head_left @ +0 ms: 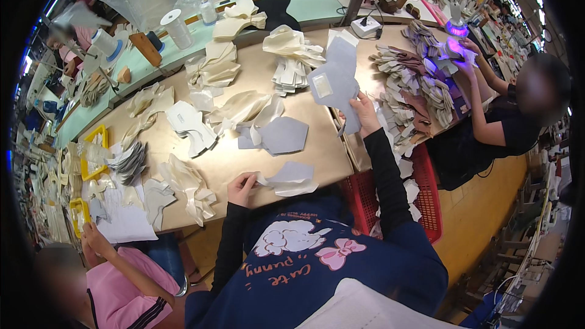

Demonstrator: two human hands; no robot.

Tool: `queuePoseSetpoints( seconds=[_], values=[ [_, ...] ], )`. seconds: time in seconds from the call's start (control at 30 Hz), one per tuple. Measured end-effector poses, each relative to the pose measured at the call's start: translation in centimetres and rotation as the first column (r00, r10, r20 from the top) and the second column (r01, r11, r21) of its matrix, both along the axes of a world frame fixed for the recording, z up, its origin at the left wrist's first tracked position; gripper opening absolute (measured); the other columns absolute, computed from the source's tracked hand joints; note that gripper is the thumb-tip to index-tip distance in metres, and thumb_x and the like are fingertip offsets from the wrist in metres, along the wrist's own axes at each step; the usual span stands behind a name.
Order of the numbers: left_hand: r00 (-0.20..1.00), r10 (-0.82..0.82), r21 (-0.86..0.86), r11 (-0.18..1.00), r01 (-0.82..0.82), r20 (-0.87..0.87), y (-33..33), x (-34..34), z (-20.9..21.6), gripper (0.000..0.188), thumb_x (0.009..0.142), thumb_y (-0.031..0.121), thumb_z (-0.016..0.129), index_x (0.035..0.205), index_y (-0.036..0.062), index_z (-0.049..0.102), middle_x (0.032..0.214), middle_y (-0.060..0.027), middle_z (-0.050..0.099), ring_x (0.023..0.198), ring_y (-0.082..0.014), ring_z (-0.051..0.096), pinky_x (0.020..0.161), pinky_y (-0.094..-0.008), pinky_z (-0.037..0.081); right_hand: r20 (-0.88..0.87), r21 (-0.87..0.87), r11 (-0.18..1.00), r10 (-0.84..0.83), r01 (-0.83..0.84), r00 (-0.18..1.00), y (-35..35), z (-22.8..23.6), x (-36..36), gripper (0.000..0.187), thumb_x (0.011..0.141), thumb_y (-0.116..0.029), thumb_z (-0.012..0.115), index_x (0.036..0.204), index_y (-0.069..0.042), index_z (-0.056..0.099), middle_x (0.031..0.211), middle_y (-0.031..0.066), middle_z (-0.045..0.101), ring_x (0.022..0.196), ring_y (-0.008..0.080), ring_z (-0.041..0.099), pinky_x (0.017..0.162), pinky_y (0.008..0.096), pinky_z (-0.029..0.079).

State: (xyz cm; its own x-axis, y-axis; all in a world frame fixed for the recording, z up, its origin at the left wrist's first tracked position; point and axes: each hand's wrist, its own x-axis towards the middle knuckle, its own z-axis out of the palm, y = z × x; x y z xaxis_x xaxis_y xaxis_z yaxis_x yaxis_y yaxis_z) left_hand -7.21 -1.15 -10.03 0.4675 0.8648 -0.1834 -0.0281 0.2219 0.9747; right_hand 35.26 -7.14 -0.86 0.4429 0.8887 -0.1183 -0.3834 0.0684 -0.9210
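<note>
My right hand (365, 114) is raised at the table's right side, its fingers closed on a grey cut piece (341, 76) with a small pale rectangle on it. At the table's near edge my left hand (242, 189) pinches the end of a cream and grey cut piece (291, 180). Between my hands another grey piece (283, 135) lies flat, with cream film-like sheets (244, 109) just behind it. A white-topped stack of shaped pieces (190, 127) rests farther left.
Red baskets (429, 198) with pieces inside stand by my right arm. At right, a co-worker holds a piece under a purple lamp (456, 28), beside heaped pieces (405, 79). Another person in pink sits at left near yellow trays (95, 152). Thread cones (177, 29) stand behind.
</note>
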Motion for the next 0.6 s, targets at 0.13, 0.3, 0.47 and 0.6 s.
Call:
queuePoseSetpoints(
  seconds=[0.13, 0.3, 0.47, 0.6],
  values=[
    [1.000, 0.007, 0.033, 0.999, -0.007, -0.011, -0.1, 0.0, 0.1, 0.018, 0.096, 0.011, 0.066, 0.103, -0.0054, 0.071, 0.088, -0.0053, 0.070, 0.078, -0.0116, 0.064, 0.073, -0.0247, 0.052, 0.038, 0.005, 1.000, -0.018, 0.018, 0.999, -0.2, 0.6, -0.7, 0.049, 0.095, -0.008, 0.059, 0.141, 0.000, 0.043, 0.097, 0.0147, 0.069, 0.070, 0.0231, 0.071, 0.064, 0.0326, 0.060],
    [0.996, -0.041, 0.076, 0.996, 0.047, -0.077, -0.3, 0.3, 0.9, 0.018, 0.097, 0.011, 0.066, 0.104, -0.0045, 0.071, 0.087, -0.0044, 0.070, 0.078, -0.0104, 0.064, 0.072, -0.0241, 0.053, 0.843, 0.156, 0.967, -0.236, 0.200, 0.484, -0.5, 3.2, -2.5, 0.043, 0.087, -0.001, 0.063, 0.130, -0.001, 0.058, 0.100, 0.0128, 0.071, 0.082, 0.0234, 0.071, 0.071, 0.0349, 0.057],
    [0.999, -0.028, 0.081, 0.996, 0.030, -0.029, -0.6, 0.7, 1.4, 0.018, 0.096, 0.012, 0.066, 0.104, -0.0039, 0.071, 0.089, -0.0049, 0.071, 0.079, -0.0098, 0.064, 0.072, -0.0238, 0.052, 0.982, 0.071, 0.980, -0.036, 0.185, -0.186, -0.2, 1.3, -5.4, 0.049, 0.085, -0.005, 0.067, 0.133, -0.015, 0.063, 0.132, 0.0066, 0.064, 0.103, 0.0241, 0.067, 0.084, 0.0341, 0.055],
    [0.996, -0.023, 0.162, 0.986, 0.036, -0.083, -0.9, 0.9, 1.8, 0.018, 0.096, 0.013, 0.066, 0.105, -0.0010, 0.073, 0.090, -0.0051, 0.072, 0.079, -0.0086, 0.064, 0.074, -0.0247, 0.052, 0.859, -0.146, 0.949, 0.262, 0.280, -0.440, -0.2, -2.9, -8.2, 0.050, 0.089, -0.012, 0.067, 0.138, -0.016, 0.058, 0.148, 0.0081, 0.052, 0.127, 0.0324, 0.053, 0.105, 0.0445, 0.043]
  ],
)
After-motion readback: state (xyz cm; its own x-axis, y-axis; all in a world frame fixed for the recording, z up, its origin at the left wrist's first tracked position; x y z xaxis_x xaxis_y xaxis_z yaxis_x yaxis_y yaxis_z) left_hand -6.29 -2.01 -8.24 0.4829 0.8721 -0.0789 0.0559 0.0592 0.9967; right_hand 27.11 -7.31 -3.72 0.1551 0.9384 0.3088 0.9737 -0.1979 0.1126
